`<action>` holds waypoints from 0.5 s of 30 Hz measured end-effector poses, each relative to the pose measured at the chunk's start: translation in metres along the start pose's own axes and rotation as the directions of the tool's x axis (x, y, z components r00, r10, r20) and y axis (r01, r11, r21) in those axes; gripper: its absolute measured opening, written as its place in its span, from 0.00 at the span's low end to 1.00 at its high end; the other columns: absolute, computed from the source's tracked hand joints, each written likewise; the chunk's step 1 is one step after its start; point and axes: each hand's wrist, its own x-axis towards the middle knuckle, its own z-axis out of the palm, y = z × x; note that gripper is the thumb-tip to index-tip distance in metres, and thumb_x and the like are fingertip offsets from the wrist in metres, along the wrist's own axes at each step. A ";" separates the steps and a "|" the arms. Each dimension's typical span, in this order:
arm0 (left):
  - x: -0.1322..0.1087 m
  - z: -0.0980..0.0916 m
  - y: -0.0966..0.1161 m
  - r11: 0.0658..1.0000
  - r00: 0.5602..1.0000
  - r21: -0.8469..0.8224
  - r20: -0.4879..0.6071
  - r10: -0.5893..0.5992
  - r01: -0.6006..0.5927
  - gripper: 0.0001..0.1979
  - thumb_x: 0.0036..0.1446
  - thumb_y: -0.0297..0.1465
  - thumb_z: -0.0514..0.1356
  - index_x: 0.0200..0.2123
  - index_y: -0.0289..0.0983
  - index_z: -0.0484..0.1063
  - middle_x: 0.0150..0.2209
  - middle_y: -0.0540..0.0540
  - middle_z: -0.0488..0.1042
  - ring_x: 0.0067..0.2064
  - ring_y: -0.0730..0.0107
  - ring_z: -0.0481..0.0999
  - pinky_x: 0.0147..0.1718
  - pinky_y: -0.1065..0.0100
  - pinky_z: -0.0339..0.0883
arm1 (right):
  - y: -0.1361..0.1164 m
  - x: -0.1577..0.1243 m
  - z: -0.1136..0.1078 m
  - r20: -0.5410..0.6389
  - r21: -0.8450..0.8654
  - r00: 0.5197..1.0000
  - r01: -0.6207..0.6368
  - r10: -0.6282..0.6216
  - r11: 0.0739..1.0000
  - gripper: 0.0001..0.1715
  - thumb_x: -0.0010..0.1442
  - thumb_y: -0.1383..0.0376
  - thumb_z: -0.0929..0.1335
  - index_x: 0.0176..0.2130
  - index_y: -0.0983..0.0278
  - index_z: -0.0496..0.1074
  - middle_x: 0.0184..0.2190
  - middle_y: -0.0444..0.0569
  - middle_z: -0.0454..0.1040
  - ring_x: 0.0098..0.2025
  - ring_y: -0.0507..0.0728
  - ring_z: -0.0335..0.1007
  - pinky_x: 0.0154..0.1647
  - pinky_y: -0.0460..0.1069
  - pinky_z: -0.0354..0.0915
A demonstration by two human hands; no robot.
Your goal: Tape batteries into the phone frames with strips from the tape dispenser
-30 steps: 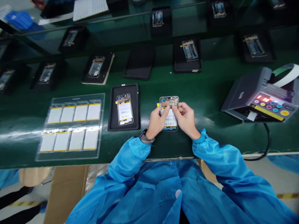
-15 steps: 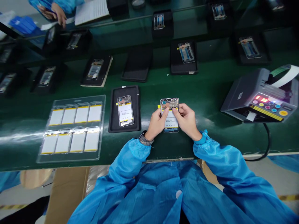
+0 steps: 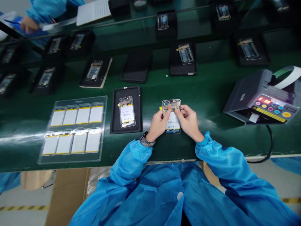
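Both my hands hold a smartphone frame (image 3: 171, 116) upright-on-end above the green belt, with its circuit board showing at the top and a white battery with yellow edges below. My left hand (image 3: 158, 123) grips its left side, and my right hand (image 3: 189, 122) grips its right side, with thumbs on the board area. The palms and fingers hide the frame's sides. To the left lies a second phone frame (image 3: 127, 112) on a black mat (image 3: 114, 110).
A green conveyor belt (image 3: 150, 81) carries several black mats with phone frames. A clear tray (image 3: 72, 130) of flat batteries lies on the left, and a grey tape dispenser (image 3: 261, 95) with lit buttons sits on the right. A co-worker's hand (image 3: 28, 24) works at the top left.
The whole view has drifted slightly, and my hands keep the same hold on the phone frame. The co-worker's hand at the top left has moved to the left.
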 end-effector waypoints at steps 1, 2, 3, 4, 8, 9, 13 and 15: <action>0.000 0.000 0.000 1.000 1.000 0.002 -0.005 0.000 0.000 0.23 0.63 0.50 0.62 0.43 0.33 0.77 0.36 0.44 0.80 0.34 0.68 0.76 0.31 0.70 0.69 | 0.000 0.000 0.001 -0.003 0.002 1.000 -0.001 0.001 1.000 0.20 0.61 0.47 0.74 0.40 0.60 0.72 0.28 0.44 0.78 0.29 0.56 0.75 0.26 0.48 0.68; -0.001 0.001 0.000 1.000 1.000 0.005 -0.009 -0.002 0.002 0.23 0.64 0.49 0.61 0.43 0.33 0.77 0.36 0.44 0.80 0.34 0.68 0.76 0.31 0.70 0.69 | 0.000 0.000 0.001 -0.007 0.003 1.000 -0.001 0.001 1.000 0.20 0.61 0.47 0.74 0.40 0.60 0.72 0.28 0.44 0.79 0.29 0.56 0.76 0.26 0.49 0.69; -0.001 0.001 0.000 1.000 1.000 0.009 -0.012 -0.003 0.003 0.23 0.64 0.49 0.61 0.43 0.33 0.77 0.36 0.43 0.80 0.34 0.68 0.76 0.31 0.70 0.69 | 0.001 0.000 0.002 -0.012 0.003 1.000 0.000 0.000 1.000 0.20 0.61 0.47 0.74 0.40 0.60 0.72 0.29 0.45 0.79 0.29 0.56 0.76 0.27 0.49 0.69; -0.002 0.001 0.000 1.000 1.000 0.017 -0.014 -0.003 0.004 0.23 0.64 0.49 0.61 0.43 0.33 0.77 0.36 0.43 0.80 0.34 0.68 0.76 0.31 0.70 0.69 | 0.001 -0.001 0.002 -0.019 0.000 1.000 0.003 -0.003 1.000 0.20 0.61 0.48 0.74 0.40 0.60 0.73 0.29 0.45 0.79 0.29 0.56 0.76 0.27 0.49 0.70; -0.002 0.000 0.001 0.999 1.000 0.044 -0.007 0.017 -0.016 0.23 0.65 0.49 0.60 0.44 0.33 0.77 0.38 0.43 0.80 0.35 0.67 0.76 0.33 0.69 0.69 | 0.002 -0.001 0.001 -0.025 -0.030 0.999 0.021 -0.021 0.999 0.21 0.62 0.47 0.73 0.41 0.60 0.73 0.30 0.45 0.79 0.29 0.56 0.76 0.29 0.49 0.71; -0.001 0.000 0.001 0.999 1.000 0.045 -0.004 0.023 -0.023 0.23 0.65 0.49 0.60 0.44 0.33 0.77 0.38 0.43 0.80 0.36 0.67 0.76 0.34 0.69 0.69 | 0.002 -0.001 0.000 -0.016 -0.041 0.999 0.029 -0.030 0.999 0.20 0.63 0.47 0.73 0.41 0.60 0.72 0.30 0.45 0.79 0.29 0.55 0.75 0.28 0.49 0.70; 0.000 -0.002 0.001 1.000 1.000 -0.001 0.022 0.009 -0.009 0.25 0.63 0.52 0.60 0.43 0.33 0.77 0.36 0.44 0.79 0.35 0.67 0.76 0.33 0.69 0.70 | 0.001 -0.001 -0.005 0.039 -0.092 0.998 0.061 -0.058 0.994 0.19 0.66 0.48 0.70 0.42 0.60 0.72 0.28 0.44 0.77 0.26 0.53 0.72 0.25 0.47 0.67; 0.001 -0.002 0.001 1.000 0.999 -0.021 0.036 -0.007 0.007 0.26 0.62 0.53 0.61 0.41 0.33 0.77 0.34 0.44 0.78 0.33 0.68 0.75 0.31 0.70 0.69 | 0.000 -0.001 -0.006 0.043 -0.117 0.997 0.073 -0.068 0.990 0.19 0.66 0.49 0.71 0.44 0.61 0.72 0.28 0.44 0.77 0.26 0.54 0.72 0.26 0.48 0.68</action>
